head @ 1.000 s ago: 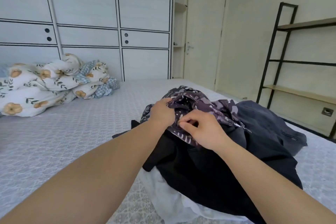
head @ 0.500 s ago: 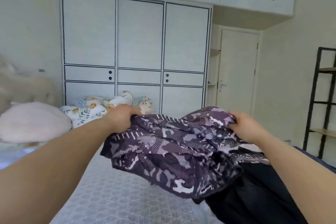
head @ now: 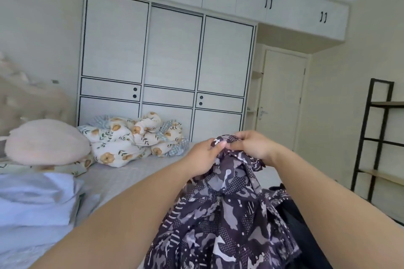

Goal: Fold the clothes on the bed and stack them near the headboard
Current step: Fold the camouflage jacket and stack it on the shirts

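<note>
With the left hand [head: 202,157] and right hand [head: 253,145] pinching 1 bunched edge of the purple camouflage-print fabric garment [head: 220,214] at 12 o'clock, its hanging folds may twist, spoiling the fold.

Purple-and-grey patterned garment [head: 220,220], bunched at its top edge, hanging in crumpled folds above the bed [head: 122,178]. Dark clothes [head: 295,223] heaped just to its right, partly hidden behind it.

Bed [head: 122,176] w/ floral duvet [head: 129,140], pink pillow [head: 47,142], dark clothes [head: 293,214].
</note>
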